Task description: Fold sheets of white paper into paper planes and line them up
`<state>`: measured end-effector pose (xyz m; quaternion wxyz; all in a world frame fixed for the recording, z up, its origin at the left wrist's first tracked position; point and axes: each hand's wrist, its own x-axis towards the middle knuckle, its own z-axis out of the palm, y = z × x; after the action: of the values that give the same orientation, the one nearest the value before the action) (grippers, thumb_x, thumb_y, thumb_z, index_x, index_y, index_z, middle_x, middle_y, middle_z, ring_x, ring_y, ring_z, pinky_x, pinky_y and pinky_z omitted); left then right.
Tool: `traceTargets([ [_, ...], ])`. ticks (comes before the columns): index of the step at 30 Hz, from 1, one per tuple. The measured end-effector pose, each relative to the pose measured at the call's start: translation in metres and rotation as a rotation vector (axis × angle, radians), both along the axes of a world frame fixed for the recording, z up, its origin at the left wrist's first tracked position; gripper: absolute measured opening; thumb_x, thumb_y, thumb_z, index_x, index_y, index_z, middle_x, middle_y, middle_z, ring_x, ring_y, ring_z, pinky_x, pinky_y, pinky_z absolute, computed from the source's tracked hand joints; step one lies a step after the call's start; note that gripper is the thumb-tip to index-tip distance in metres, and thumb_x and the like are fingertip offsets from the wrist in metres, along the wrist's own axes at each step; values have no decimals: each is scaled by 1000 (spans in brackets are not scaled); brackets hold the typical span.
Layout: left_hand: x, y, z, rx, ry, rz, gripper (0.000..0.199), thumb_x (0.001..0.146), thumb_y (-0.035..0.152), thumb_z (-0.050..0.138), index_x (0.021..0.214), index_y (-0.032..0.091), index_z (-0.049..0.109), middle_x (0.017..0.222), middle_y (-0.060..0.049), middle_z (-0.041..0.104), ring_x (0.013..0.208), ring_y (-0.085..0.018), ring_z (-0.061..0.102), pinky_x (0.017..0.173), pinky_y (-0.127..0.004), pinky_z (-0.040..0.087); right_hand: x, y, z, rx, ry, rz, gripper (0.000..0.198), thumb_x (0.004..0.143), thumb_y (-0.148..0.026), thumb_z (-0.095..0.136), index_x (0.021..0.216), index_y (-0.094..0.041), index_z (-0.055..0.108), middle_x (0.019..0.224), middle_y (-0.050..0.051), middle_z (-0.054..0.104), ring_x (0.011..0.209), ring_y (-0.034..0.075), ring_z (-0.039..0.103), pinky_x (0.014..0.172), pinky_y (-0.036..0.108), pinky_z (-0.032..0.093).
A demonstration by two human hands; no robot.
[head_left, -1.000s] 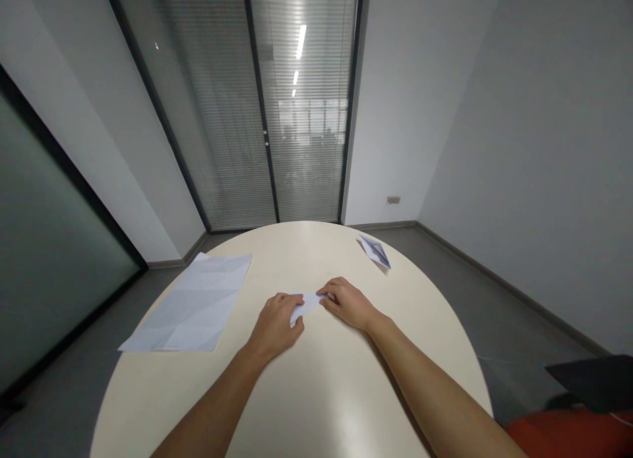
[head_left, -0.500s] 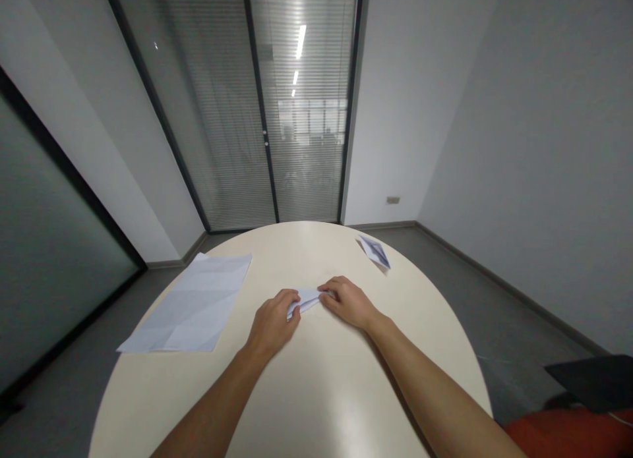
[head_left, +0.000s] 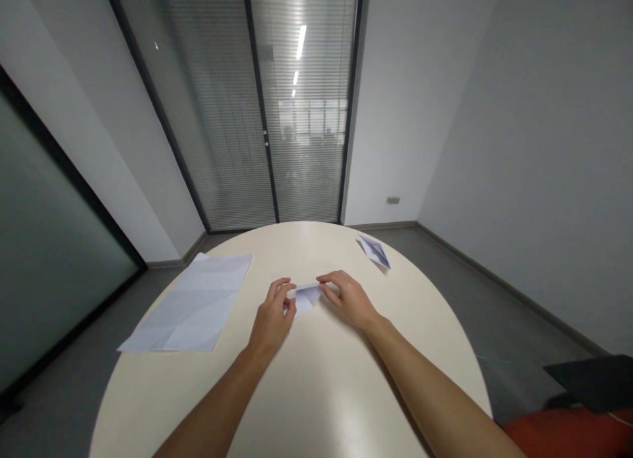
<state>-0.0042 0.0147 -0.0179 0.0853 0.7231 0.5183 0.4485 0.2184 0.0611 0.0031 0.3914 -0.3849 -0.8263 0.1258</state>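
A small folded piece of white paper (head_left: pixel 306 301) is between my hands, near the middle of the round table. Its upper layer is partly raised and the inside of a fold shows. My left hand (head_left: pixel 273 313) pinches its left end between thumb and fingers. At the upper right corner, the thumb and index finger of my right hand (head_left: pixel 349 298) grip the paper. My fingers cover both of its ends.
A large creased white sheet (head_left: pixel 192 303) lies on the left of the cream round table (head_left: pixel 316 405). One folded paper piece (head_left: pixel 374 252) sits near the far right edge. Beyond the table's lower right side are a red seat (head_left: pixel 554 435) and a dark flat object (head_left: pixel 593 382).
The folded paper has opened up, and its upper layer has lifted toward the far side. Both hands have shifted slightly away from me, with the left fingers more raised.
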Motion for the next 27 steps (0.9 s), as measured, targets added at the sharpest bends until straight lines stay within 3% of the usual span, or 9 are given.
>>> traceTargets([
  [5, 2, -1, -2, -25, -97, -49, 30, 91, 15, 51, 120, 23, 58, 138, -9, 54, 75, -10, 68, 77, -29, 61, -4, -5, 4, 58, 16, 45, 19, 100, -26, 58, 116, -24, 68, 111, 6, 74, 105, 21, 67, 94, 37, 53],
  [10, 1, 0, -5, -74, -104, -26, 34, 92, 19, 53, 126, 22, 54, 124, -8, 65, 81, -15, 71, 79, -31, 60, -5, -7, 6, 84, -15, 71, 20, 101, -27, 57, 117, -24, 68, 110, 6, 74, 104, 22, 66, 92, 37, 53],
  [19, 0, 2, -5, -149, -123, -47, 36, 92, 20, 52, 128, 21, 53, 121, -8, 69, 86, -16, 72, 84, -31, 58, -3, -8, 10, 88, -25, 128, 13, 100, -28, 58, 104, -23, 69, 100, 6, 74, 97, 22, 66, 88, 37, 52],
  [27, 1, -2, 4, -166, 37, 146, 31, 93, 17, 50, 122, 24, 57, 106, -4, 74, 98, -21, 70, 88, -35, 53, -4, -9, 6, 49, -86, 254, 10, 97, -28, 63, 102, -23, 70, 99, 5, 74, 97, 20, 65, 89, 34, 51],
])
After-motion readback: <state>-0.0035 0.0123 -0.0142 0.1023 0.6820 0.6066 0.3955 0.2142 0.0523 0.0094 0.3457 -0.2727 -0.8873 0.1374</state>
